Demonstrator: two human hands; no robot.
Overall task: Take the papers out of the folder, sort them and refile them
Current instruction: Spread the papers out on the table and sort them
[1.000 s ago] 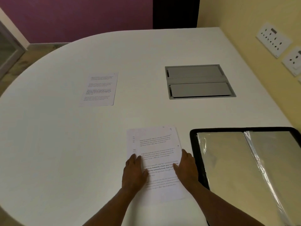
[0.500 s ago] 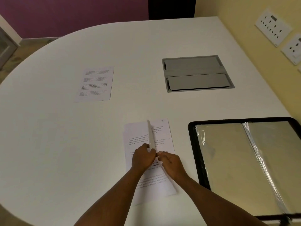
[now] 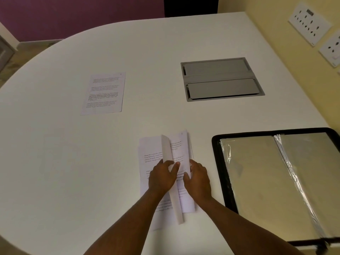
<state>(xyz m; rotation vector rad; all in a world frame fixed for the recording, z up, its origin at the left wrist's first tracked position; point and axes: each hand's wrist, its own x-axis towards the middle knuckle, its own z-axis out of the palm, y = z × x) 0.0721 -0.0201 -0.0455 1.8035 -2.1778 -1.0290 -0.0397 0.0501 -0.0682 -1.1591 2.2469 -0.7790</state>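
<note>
Hands: 2 on stack [image 3: 161,155]; 1 sheet [image 3: 104,92] apart; 1 folder [image 3: 222,173]

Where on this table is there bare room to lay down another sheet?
Bare tabletop lies left of the paper stack, below the lone sheet, and between that sheet and the grey hatch. It is crowded near the hands and the open folder.

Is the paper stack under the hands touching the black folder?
Apart. The head view shows a strip of bare white table between the stack and the folder.
</note>
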